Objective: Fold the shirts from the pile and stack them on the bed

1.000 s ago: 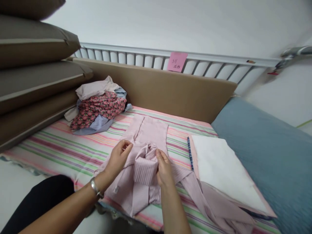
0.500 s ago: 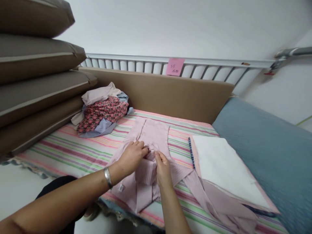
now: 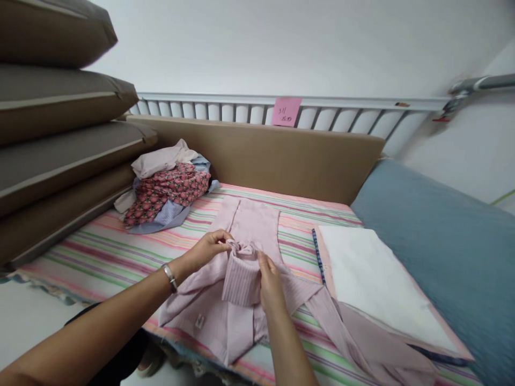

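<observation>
A pale pink striped shirt (image 3: pixel 249 225) lies spread on a striped sheet (image 3: pixel 100 241) in front of me. My left hand (image 3: pixel 207 249) pinches a bunched fold of the shirt near its collar, fingers closed on the cloth. My right hand (image 3: pixel 270 281) presses against the cuff-like ribbed part of the shirt just to the right, with its fingers curled on the fabric. One sleeve of the shirt trails off toward the lower right. A metal bracelet sits on my left wrist.
A heap of clothes (image 3: pixel 167 182), with a red flowered piece on top, sits at the back left. Brown cushions (image 3: pixel 60 145) are stacked at the left. A white folded cloth (image 3: pixel 374 279) lies at the right beside a blue pillow (image 3: pixel 438 230). A tan board (image 3: pixel 281 155) and white railing stand behind.
My left hand has moved from flat on the shirt's middle to pinching and lifting a fold near the collar. My right hand stays on the ribbed part. The view has shifted slightly.
</observation>
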The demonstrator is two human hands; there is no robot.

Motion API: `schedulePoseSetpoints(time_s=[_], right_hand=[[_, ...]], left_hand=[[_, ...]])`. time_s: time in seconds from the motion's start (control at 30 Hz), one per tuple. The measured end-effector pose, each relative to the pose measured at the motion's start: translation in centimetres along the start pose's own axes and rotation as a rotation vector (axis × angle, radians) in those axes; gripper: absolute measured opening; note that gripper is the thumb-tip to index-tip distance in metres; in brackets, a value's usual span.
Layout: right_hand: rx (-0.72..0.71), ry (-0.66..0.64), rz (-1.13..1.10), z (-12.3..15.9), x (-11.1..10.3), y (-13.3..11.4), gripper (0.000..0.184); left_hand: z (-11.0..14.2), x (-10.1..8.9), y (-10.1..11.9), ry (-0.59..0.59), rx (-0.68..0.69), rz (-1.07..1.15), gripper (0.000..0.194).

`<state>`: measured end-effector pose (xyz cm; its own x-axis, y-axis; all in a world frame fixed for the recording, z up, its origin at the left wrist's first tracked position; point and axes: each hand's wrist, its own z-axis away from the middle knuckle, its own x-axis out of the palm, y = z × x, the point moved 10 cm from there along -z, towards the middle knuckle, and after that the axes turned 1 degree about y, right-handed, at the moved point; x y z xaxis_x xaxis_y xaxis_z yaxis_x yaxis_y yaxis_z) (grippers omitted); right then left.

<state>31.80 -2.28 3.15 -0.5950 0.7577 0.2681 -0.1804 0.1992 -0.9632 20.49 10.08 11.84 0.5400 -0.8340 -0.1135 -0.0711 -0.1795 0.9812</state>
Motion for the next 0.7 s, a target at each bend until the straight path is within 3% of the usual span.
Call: schedulePoseSetpoints(time_s=[0.07, 0.17, 0.3, 0.53, 0.7], right_hand=[[-0.030, -0.030, 0.020, 0.2, 0.1, -0.8, 0.041], [-0.225, -0.011, 0.160, 1.0, -0.4, -3.9, 0.042], [-0.455, -0.051, 0.326, 2.5, 0.0, -7.2, 0.017], [-0.479, -0.207, 0.462, 2.4, 1.7, -6.2, 0.028], [-0.471, -0.211, 0.543, 1.7, 1.5, -5.8, 0.019]], left_hand=[[0.0, -0.1, -0.3, 0.034, -0.030, 0.075, 0.021], [0.0, 0.4, 0.0, 0.004, 0.008, 0.066, 0.017], [0.1, 1.5, 0.4, -0.082, 0.071, -0.021, 0.011], [0.4, 3.5, 0.6, -0.210, 0.123, -0.064, 0.011], [0.1, 3.3, 0.0, -0.219, 0.101, -0.055, 0.013]])
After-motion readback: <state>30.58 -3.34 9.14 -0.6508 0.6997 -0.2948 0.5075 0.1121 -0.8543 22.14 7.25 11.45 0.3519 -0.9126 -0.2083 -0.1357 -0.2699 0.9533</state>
